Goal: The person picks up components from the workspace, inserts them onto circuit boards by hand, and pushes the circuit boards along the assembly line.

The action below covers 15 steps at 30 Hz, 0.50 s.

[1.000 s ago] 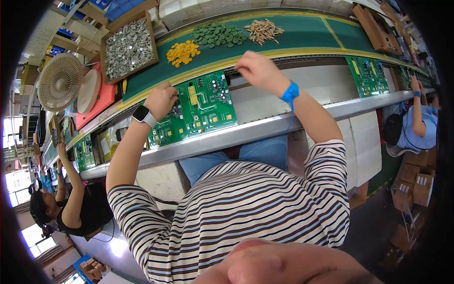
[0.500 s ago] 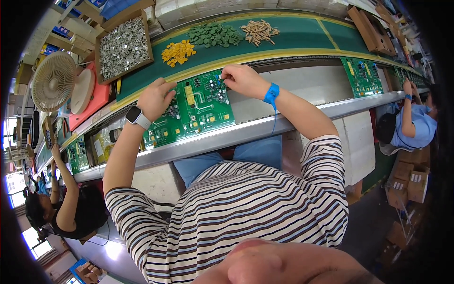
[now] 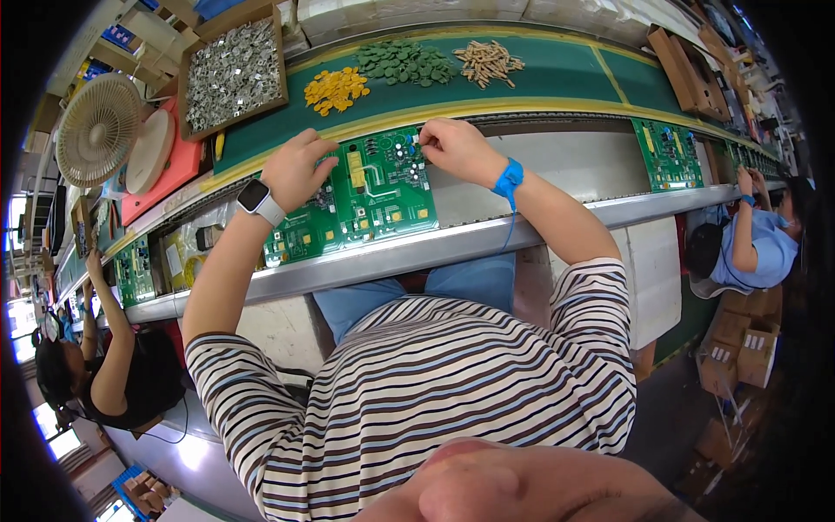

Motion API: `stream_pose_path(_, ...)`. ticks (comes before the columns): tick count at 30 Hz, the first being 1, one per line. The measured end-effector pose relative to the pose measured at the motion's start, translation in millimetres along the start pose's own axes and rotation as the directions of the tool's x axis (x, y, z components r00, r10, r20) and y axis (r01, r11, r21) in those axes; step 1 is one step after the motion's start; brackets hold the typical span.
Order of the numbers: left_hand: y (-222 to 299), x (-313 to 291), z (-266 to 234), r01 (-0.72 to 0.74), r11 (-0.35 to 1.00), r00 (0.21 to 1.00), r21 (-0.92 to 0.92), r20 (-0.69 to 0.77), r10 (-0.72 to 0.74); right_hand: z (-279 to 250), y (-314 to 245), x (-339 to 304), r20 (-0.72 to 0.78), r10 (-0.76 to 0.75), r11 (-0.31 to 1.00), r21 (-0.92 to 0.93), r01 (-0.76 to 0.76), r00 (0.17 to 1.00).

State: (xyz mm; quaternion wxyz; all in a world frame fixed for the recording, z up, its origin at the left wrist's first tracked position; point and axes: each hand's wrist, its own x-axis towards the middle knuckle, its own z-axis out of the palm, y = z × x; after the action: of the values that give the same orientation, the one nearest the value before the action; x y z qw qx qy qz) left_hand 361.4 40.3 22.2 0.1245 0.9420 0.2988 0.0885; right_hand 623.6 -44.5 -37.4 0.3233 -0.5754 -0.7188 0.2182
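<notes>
A green circuit board (image 3: 380, 196) lies on the rail track in front of me, with a yellow block and small round parts on it. My right hand (image 3: 458, 151) is at its upper right corner, thumb and forefinger pinched together; whatever they hold is too small to make out. Over the upper left of the boards hovers my left hand (image 3: 297, 167), thumb and fingers apart, with nothing visible in it. Beneath that hand, a second green board (image 3: 300, 235) adjoins the first and is partly covered.
Behind the track are piles of yellow discs (image 3: 336, 90), green discs (image 3: 404, 63) and tan cylindrical pieces (image 3: 488, 63). A cardboard box (image 3: 283, 65) of metal parts and a fan (image 3: 97, 129) stand left. More boards (image 3: 668, 155) sit right. Co-workers sit at both sides.
My left hand has lifted slightly and its fingers are spread a little wider. My right hand keeps its pinch at the board's corner. The whole view has shifted slightly.
</notes>
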Motion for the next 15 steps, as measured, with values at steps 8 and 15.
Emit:
stream_pose_path(8,6,63,12,-0.043,0.999,0.999,-0.026,-0.032,0.042,-1,-6,1,-0.026,-0.03,0.999,-0.029,0.029,0.999)
stream_pose_path(15,7,136,54,0.064,0.994,0.991,0.084,-0.121,-0.054,-3,-7,-1,-0.018,-0.046,0.998,-0.041,0.045,0.999)
